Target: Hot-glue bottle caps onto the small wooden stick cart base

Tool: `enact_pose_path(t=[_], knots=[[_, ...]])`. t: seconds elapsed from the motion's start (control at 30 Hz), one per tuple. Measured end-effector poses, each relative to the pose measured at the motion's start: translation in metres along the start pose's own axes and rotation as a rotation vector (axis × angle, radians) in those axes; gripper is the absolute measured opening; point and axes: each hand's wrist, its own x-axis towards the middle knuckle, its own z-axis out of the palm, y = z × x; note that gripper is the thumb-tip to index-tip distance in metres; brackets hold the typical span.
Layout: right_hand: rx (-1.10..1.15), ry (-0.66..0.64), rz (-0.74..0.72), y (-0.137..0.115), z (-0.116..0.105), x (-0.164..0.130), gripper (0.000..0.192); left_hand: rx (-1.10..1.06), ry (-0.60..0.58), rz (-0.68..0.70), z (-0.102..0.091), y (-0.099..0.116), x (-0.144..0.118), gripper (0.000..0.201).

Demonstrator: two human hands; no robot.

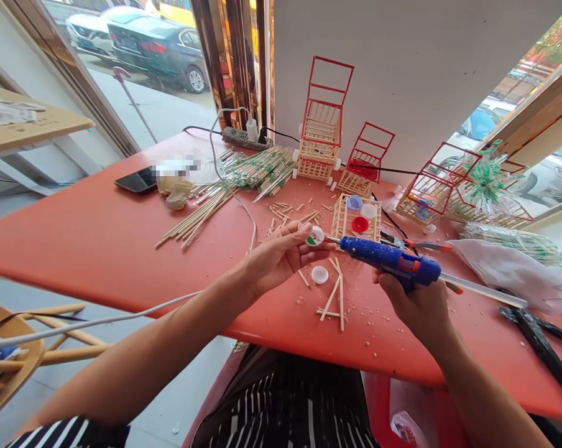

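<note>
Between thumb and fingers, my left hand [281, 256] pinches a white bottle cap [315, 236] with a green and red print. My right hand [416, 305] is wrapped round the handle of a blue glue gun [378, 252], with a clear glue stick [483, 289] sticking out of its back. The gun's metal nozzle points left, at or very close to the cap's edge. Below the cap, another white cap [319, 275] lies on the red table beside several cut sticks [336, 292]. Behind the nozzle stands a small stick crate [341, 214] with blue, clear and red caps on top.
Several stick-built carts with red frames [325, 124] stand along the wall. Bundles of wooden sticks [257, 168], a phone [136, 180] and a power strip [246, 138] lie at the back left. Pliers [421, 244], a plastic bag [500, 274] and a black-handled tool [542, 342] are on the right. A white cable crosses the left side.
</note>
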Motion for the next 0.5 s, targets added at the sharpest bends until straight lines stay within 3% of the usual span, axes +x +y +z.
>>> enact_pose_path(t=[0.17,0.33,0.5], knots=[[-0.04,0.015,0.015,-0.0055,0.0007,0.0005,0.045,-0.001,-0.068,-0.006,0.0019,-0.0009,-0.0023,0.017],[-0.06,0.023,0.002,-0.0077,0.0011,0.0002,0.045,0.04,-0.034,0.002,0.0016,-0.0028,-0.0018,0.016],[-0.085,0.017,0.001,-0.0073,0.0002,-0.0002,0.045,0.091,-0.008,0.03,-0.0005,-0.0036,-0.0008,0.04]])
